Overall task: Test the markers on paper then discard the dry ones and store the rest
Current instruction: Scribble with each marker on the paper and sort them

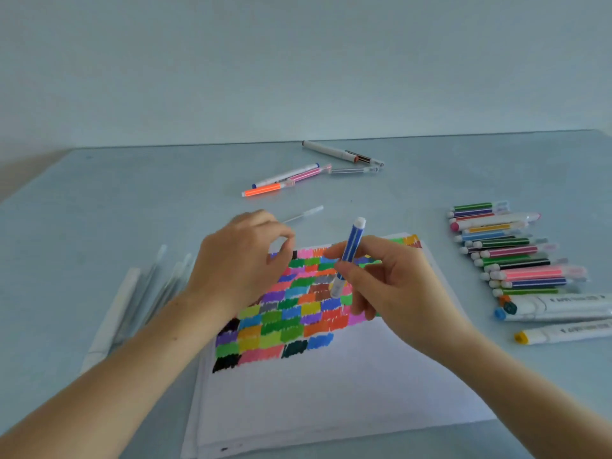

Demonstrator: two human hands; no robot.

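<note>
My right hand (394, 286) grips a blue-and-white striped marker (350, 246), held nearly upright over the paper, its lower end close to the coloured patches. My left hand (245, 260) hovers just left of it with fingers curled and fingertips pinched together; I cannot tell if a cap is in them. The white paper (331, 392) lies in front of me, its upper part filled with rows of coloured test patches (284, 323). A row of many capped markers (516, 260) lies to the right of the paper.
A small group of pens and markers (288, 180) lies farther back, with a grey pen (341, 152) behind them. A clear thin pen (304, 214) lies behind my left hand. Several pale pens (132, 303) lie left of the paper. The table's far edge meets a wall.
</note>
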